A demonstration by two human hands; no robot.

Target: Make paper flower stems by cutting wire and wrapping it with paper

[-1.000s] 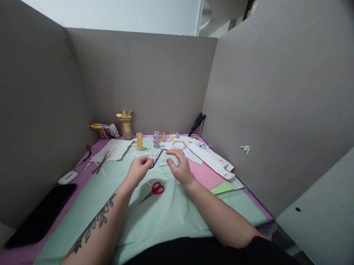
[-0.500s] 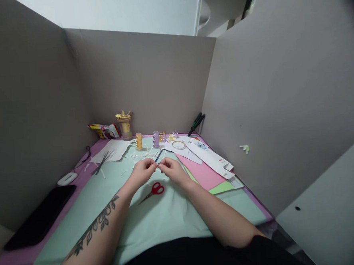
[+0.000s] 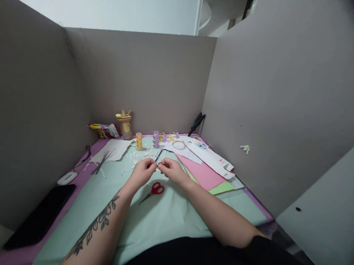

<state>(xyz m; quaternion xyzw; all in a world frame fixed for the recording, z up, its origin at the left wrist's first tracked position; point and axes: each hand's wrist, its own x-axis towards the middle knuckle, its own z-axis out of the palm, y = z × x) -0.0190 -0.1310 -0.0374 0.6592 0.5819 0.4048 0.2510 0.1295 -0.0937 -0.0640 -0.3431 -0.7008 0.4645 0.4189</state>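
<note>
My left hand (image 3: 143, 170) and my right hand (image 3: 171, 169) meet over the middle of the table, fingertips pinched close together. Whatever is between them is too small to make out. Just beyond the fingertips lies a thin blue stick-like thing (image 3: 158, 155), among white paper scraps (image 3: 145, 155). Red-handled scissors (image 3: 153, 191) rest on the pale green cloth (image 3: 170, 213) nearer to me, below both hands, touched by neither.
Behind the hands stand a yellow spool (image 3: 139, 141) and a purple spool (image 3: 156, 139). Coloured paper (image 3: 202, 173) and a flat white box (image 3: 210, 156) lie right. Grey wires (image 3: 104, 161) and a black tablet-like slab (image 3: 41, 216) are left. Green-handled pliers (image 3: 196, 124) lean against the partition.
</note>
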